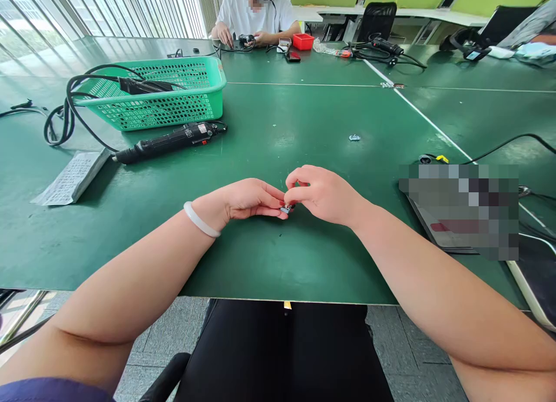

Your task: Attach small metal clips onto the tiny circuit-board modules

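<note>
Between my two hands, low over the green table (pixel 269 263), is a small grey metallic part (pixel 285 209); its exact kind is too small to tell. My left hand (pixel 254 199), with a white bracelet at the wrist, pinches this part between thumb and fingers. From the right, my right hand (pixel 324 194) meets it, thumb and forefinger closed together at the part's upper side. Whatever else those fingertips hold is hidden. A similar small light-blue-grey part (pixel 354 138) lies on the table beyond my right hand.
A black electric screwdriver (pixel 174 142) lies before a green basket (pixel 156 109) with cables. Left of it is a paper pad (pixel 72 179). At right sit a partly blurred flat device (pixel 460 216) and cables. Across the table, a person (pixel 256 19) works near a red bin (pixel 303 41).
</note>
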Demonstrator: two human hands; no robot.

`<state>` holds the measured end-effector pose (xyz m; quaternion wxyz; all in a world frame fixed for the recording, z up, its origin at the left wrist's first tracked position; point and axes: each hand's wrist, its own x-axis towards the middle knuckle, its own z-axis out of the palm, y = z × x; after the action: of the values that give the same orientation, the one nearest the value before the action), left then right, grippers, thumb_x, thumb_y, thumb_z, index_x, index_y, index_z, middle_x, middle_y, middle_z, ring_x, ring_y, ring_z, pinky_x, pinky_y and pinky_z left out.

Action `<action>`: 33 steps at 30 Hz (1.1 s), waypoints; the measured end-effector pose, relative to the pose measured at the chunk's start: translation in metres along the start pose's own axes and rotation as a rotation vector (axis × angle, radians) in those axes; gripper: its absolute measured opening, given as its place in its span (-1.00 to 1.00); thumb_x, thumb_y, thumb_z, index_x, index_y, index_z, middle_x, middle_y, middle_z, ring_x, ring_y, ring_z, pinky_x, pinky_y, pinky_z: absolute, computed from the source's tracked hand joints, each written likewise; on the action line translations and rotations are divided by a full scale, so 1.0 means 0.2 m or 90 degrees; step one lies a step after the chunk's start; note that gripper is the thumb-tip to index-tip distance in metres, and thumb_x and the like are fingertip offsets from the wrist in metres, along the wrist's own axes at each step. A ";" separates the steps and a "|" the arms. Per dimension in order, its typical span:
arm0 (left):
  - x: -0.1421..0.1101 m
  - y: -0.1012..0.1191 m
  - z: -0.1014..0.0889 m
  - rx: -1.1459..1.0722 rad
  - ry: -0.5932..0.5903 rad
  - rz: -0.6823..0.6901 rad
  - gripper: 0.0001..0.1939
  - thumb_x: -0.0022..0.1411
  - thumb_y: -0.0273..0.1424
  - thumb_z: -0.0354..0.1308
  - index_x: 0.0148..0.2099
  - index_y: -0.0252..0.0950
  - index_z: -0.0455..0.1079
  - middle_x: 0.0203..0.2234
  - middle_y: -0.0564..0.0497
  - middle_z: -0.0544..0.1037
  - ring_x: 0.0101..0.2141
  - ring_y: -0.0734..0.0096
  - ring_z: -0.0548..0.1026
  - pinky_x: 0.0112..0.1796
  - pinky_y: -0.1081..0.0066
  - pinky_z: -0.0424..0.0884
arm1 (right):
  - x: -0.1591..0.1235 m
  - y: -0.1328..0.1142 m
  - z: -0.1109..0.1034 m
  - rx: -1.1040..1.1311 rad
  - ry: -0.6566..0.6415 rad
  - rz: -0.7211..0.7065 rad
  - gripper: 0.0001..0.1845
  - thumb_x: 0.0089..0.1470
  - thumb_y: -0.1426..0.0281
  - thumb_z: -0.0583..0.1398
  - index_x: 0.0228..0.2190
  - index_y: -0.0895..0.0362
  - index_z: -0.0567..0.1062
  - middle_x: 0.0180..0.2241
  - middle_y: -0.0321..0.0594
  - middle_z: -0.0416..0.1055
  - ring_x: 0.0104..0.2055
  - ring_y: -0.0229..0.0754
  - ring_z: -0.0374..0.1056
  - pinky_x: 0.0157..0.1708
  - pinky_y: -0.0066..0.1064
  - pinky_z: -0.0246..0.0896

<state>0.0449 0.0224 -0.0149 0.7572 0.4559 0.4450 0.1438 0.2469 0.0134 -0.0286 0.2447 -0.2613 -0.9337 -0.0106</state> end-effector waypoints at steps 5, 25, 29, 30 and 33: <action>0.01 0.00 0.00 -0.031 0.065 0.019 -0.83 0.00 -0.69 0.25 -0.32 -0.45 0.58 -0.40 -0.06 0.63 -0.40 0.50 0.60 -0.23 0.58 0.53 | -0.01 0.01 0.00 0.048 0.035 0.148 -0.72 0.18 0.50 0.05 -0.41 0.08 0.54 -0.34 -0.20 0.47 -0.31 -0.19 0.27 -0.29 -0.30 0.17; 0.04 -0.02 0.00 -0.145 0.216 0.113 -0.94 0.15 -0.65 0.18 -0.33 -0.47 0.46 -0.32 -0.17 0.61 -0.32 0.41 0.61 -0.08 0.42 0.50 | -0.02 0.03 0.03 0.083 -0.040 0.416 -0.85 0.03 0.39 0.22 -0.34 0.07 0.62 -0.40 -0.24 0.51 -0.39 -0.20 0.32 -0.42 -0.32 0.18; 0.05 -0.02 0.00 -0.152 0.232 0.115 -0.92 0.08 -0.67 0.24 -0.34 -0.46 0.44 -0.34 -0.16 0.61 -0.33 0.40 0.60 -0.05 0.37 0.49 | -0.02 0.03 0.06 0.092 -0.067 0.397 -0.88 0.00 0.39 0.24 -0.45 0.04 0.62 -0.43 -0.28 0.50 -0.45 -0.25 0.31 -0.47 -0.36 0.17; 0.05 -0.02 0.01 -0.150 0.237 0.113 -0.90 0.07 -0.68 0.24 -0.33 -0.45 0.44 -0.34 -0.15 0.60 -0.33 0.40 0.60 -0.05 0.37 0.49 | -0.02 0.03 0.06 0.093 -0.069 0.396 -0.87 0.00 0.41 0.23 -0.48 0.04 0.61 -0.44 -0.28 0.50 -0.46 -0.26 0.31 -0.48 -0.37 0.16; 0.05 -0.02 0.01 -0.142 0.243 0.107 -0.86 0.07 -0.69 0.24 -0.30 -0.44 0.43 -0.35 -0.13 0.61 -0.34 0.43 0.60 -0.06 0.38 0.49 | -0.02 0.02 0.05 0.108 -0.057 0.403 -0.84 0.01 0.44 0.20 -0.51 0.05 0.60 -0.48 -0.29 0.50 -0.48 -0.26 0.30 -0.50 -0.37 0.15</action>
<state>0.0515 0.0245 -0.0224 0.6905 0.3695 0.5218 0.3381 0.2464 0.0167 -0.0402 0.2151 -0.5175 -0.8136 0.1550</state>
